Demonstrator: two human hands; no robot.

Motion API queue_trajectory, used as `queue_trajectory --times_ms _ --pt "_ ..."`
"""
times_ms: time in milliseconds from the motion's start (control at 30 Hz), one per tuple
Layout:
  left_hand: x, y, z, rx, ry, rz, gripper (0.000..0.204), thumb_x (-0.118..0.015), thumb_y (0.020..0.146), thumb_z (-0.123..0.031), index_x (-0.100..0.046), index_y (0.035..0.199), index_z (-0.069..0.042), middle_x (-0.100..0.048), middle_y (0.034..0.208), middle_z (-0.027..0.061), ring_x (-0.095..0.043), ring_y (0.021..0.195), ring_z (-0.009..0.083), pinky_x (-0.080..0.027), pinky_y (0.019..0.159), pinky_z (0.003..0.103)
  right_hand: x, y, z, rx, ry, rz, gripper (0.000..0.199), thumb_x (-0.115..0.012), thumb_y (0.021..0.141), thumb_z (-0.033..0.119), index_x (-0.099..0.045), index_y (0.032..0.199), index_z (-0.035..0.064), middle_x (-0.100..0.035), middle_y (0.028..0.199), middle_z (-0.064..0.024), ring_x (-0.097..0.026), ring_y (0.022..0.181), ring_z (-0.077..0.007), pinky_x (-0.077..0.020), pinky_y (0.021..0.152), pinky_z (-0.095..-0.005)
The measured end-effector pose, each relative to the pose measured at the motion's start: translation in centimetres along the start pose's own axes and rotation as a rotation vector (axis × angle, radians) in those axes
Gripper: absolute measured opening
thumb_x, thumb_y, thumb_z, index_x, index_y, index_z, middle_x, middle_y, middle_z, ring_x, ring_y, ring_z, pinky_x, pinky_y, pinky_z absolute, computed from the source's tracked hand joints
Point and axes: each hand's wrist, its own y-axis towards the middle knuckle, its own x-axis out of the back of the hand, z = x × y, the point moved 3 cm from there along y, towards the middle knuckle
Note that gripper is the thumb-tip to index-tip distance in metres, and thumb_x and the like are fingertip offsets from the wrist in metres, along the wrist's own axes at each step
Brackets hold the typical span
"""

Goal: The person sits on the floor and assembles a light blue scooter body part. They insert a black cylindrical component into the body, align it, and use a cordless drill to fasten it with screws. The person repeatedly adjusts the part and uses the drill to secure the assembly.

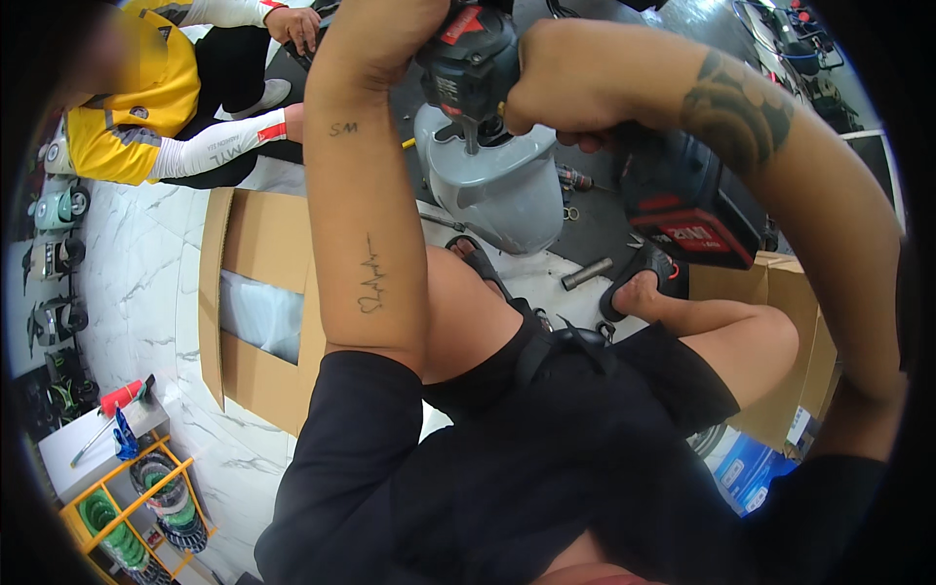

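Note:
My right hand (551, 83) is wrapped round the grip of a black and red cordless impact wrench (471, 63), whose large battery hangs at the lower right. The wrench points downward, its socket end reaching into an opening in the top of a glossy grey plastic scooter body part (497, 185). My left hand (409, 39) is beside the head of the wrench at the upper edge. Its fingers are out of sight, so I cannot tell whether it grips the tool. The grey part stands in front of my feet.
Left of my leg lies an open cardboard box (263, 234) with plastic wrapping inside; another cardboard box (770, 283) is at right. A metal tube (586, 274) lies between my feet. A co-worker's hand (293, 28) is at upper left. Tyres hang on a yellow rack (127, 485).

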Motion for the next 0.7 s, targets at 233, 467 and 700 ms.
queue_trajectory --times_ms 233,467,700 --pt "0.2 0.1 0.2 0.023 0.069 -0.071 0.052 -0.05 0.118 -0.05 -0.07 0.127 -0.003 -0.078 0.104 0.0054 -0.073 0.102 0.0138 -0.056 0.087 0.029 1.2 1.8 -0.7 0.102 -0.072 0.012 0.033 -0.073 0.086 0.024 -0.072 0.074 -0.0071 -0.067 0.059 -0.0116 -0.066 0.049 -0.0202 -0.0541 0.052 -0.0352" --pt "0.5 0.4 0.6 0.0 0.023 -0.068 0.052 -0.05 0.118 -0.049 -0.07 0.127 -0.001 -0.078 0.104 0.0082 -0.075 0.098 0.0156 -0.057 0.083 0.027 1.2 2.3 -1.3 0.113 -0.078 0.019 0.032 -0.073 0.086 0.023 -0.073 0.075 -0.007 -0.067 0.059 -0.0114 -0.066 0.049 -0.0202 -0.0539 0.052 -0.0353" --pt "0.9 1.0 1.6 -0.088 -0.011 0.02 0.048 -0.05 0.118 -0.046 -0.066 0.126 -0.002 -0.077 0.102 0.0101 -0.075 0.092 0.015 -0.056 0.073 0.024 1.0 2.7 -1.5 0.11 -0.074 0.025 0.031 -0.073 0.085 0.023 -0.073 0.076 -0.0069 -0.067 0.06 -0.0113 -0.066 0.049 -0.0202 -0.0538 0.052 -0.0353"
